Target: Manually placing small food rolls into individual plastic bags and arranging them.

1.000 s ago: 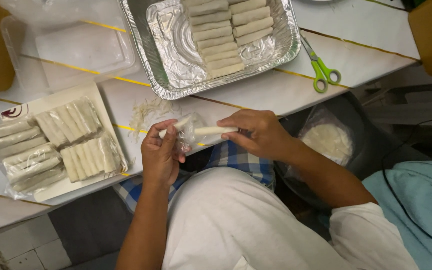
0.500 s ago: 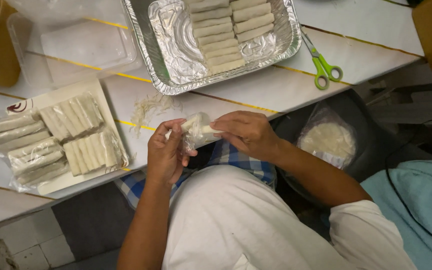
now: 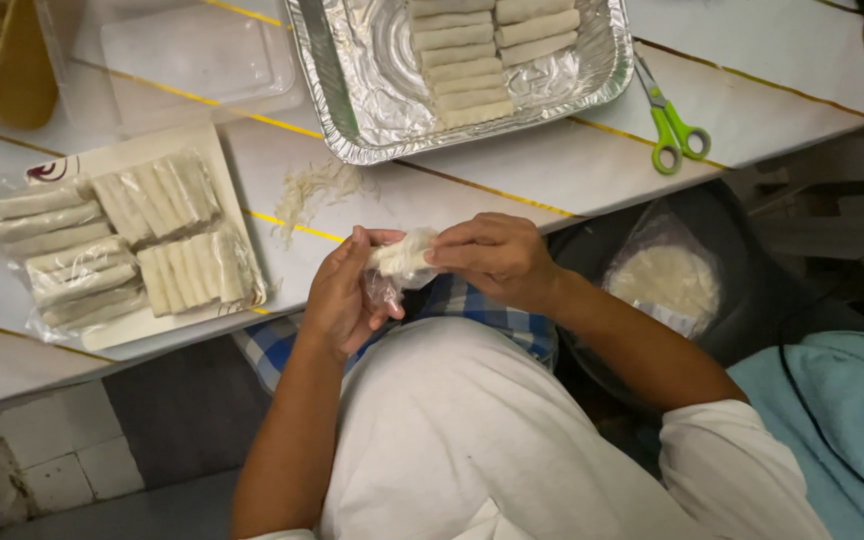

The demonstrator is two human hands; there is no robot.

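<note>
Pale roll [image 3: 399, 256] in crinkly clear wrap, held between both hands just off near bench [image 3: 572, 170] edge; left hand [image 3: 344, 300] fingers cupped under, right hand [image 3: 497, 255] fingers pinching its end; judged light, soft, crushable, slippery: grip mid-length, gently.

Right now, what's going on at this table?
A person's left hand and right hand hold a small pale roll in crinkled clear plastic wrap between them at the table edge. Ahead sits a foil tray with rows of unwrapped pale rolls; wrapped packs lie to the left.
</note>
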